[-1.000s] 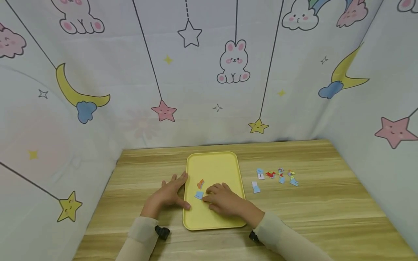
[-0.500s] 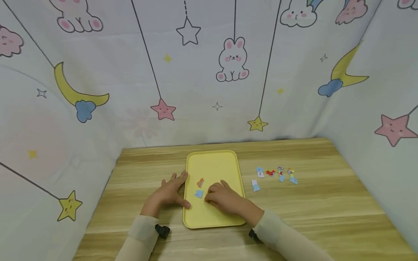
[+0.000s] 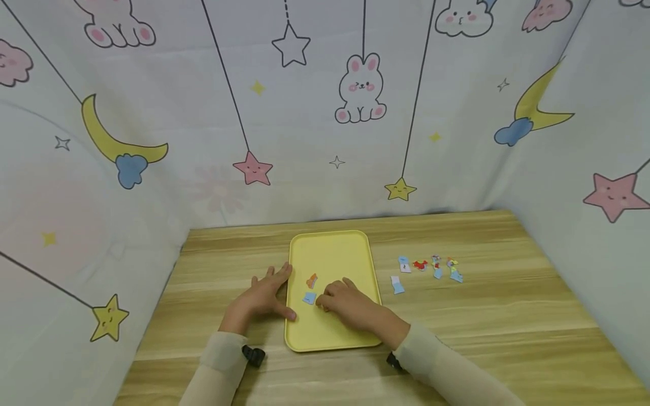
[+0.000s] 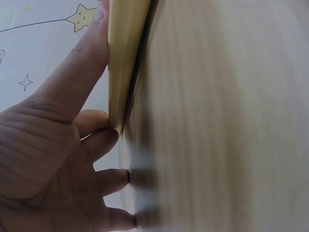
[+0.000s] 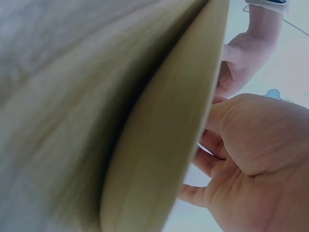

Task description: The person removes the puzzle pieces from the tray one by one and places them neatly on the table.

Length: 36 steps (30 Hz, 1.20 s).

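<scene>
A yellow tray [image 3: 330,248] lies on the table with a small flat orange piece [image 3: 312,281] and a light blue piece [image 3: 309,298] on it, both like jigsaw pieces. My left hand [image 3: 261,294] spreads along the tray's left side. Its thumb lies over the rim, while in the left wrist view the other fingers [image 4: 113,181] reach down to the tabletop. Over the tray, my right hand [image 3: 350,304] bends its fingers down just right of the blue piece. The tray wall hides those fingertips in the right wrist view, so I cannot tell whether they pinch anything.
Right of the tray, several small pieces lie on the wooden table [image 3: 487,321]: a blue and white piece [image 3: 397,285], another blue and white pair [image 3: 404,264], a red piece [image 3: 420,265] and multicoloured ones [image 3: 454,270]. A patterned cloth [image 3: 304,208] hangs behind the table.
My right fingers have drawn back slightly from the blue piece and bent more, then edged left again. My left hand keeps its place at the tray. The head view has tilted slightly.
</scene>
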Each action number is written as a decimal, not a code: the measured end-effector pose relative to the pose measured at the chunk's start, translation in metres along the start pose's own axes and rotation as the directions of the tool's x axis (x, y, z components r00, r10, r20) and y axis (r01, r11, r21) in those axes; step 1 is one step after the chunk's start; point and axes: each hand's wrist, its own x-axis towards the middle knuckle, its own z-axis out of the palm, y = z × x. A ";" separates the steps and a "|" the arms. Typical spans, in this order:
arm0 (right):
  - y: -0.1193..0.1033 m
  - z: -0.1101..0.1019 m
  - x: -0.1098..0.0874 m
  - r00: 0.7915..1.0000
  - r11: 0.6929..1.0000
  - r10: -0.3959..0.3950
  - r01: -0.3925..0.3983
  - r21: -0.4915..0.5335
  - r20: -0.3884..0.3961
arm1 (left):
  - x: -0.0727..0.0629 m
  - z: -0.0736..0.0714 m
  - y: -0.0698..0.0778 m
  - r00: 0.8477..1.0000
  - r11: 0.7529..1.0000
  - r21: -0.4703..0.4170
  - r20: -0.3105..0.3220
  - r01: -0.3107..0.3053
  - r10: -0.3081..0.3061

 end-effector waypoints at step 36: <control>0.014 -0.011 -0.018 0.995 0.995 0.099 -0.099 -0.008 -0.012 | 0.002 0.001 -0.002 1.000 1.000 -0.001 -0.006 0.001 -0.001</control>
